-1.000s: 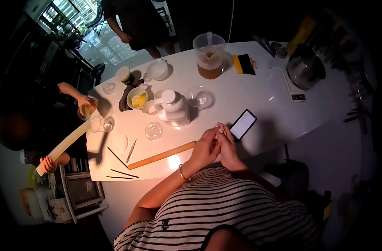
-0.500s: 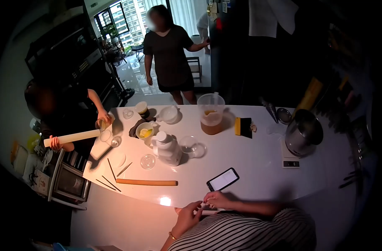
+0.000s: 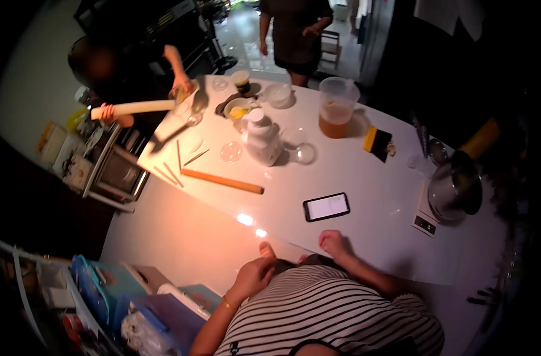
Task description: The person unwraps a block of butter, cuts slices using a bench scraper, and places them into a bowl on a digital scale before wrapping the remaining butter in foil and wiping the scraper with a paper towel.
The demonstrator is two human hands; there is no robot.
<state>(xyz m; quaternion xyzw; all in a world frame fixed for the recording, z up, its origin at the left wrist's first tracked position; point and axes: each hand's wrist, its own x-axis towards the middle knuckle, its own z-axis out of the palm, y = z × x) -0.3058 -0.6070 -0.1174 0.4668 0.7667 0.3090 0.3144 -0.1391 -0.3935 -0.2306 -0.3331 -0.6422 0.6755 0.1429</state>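
My left hand (image 3: 255,275) is low against the striped shirt, with its fingers curled together. What it holds, if anything, is hidden. Just over the table's front edge is my right hand (image 3: 335,244), its fingers closed and their contents too small to make out. The two hands are apart. A phone (image 3: 326,207) with a lit screen lies on the white table (image 3: 365,193), just beyond my right hand. Left of the phone lies a brown rod (image 3: 223,181).
A white jug (image 3: 261,139), a pitcher of amber liquid (image 3: 338,110), a yellow-black brush (image 3: 377,143) and a metal pot on a scale (image 3: 425,224) stand or lie around. At the far left, a person holds a pale tube (image 3: 134,108). Another person (image 3: 297,29) stands behind. Bins (image 3: 128,285) are lower left.
The view has turned, bringing the lower-left bins into sight. My hands, together one second ago, have separated; my left is beside the shirt and my right is nearer the phone.
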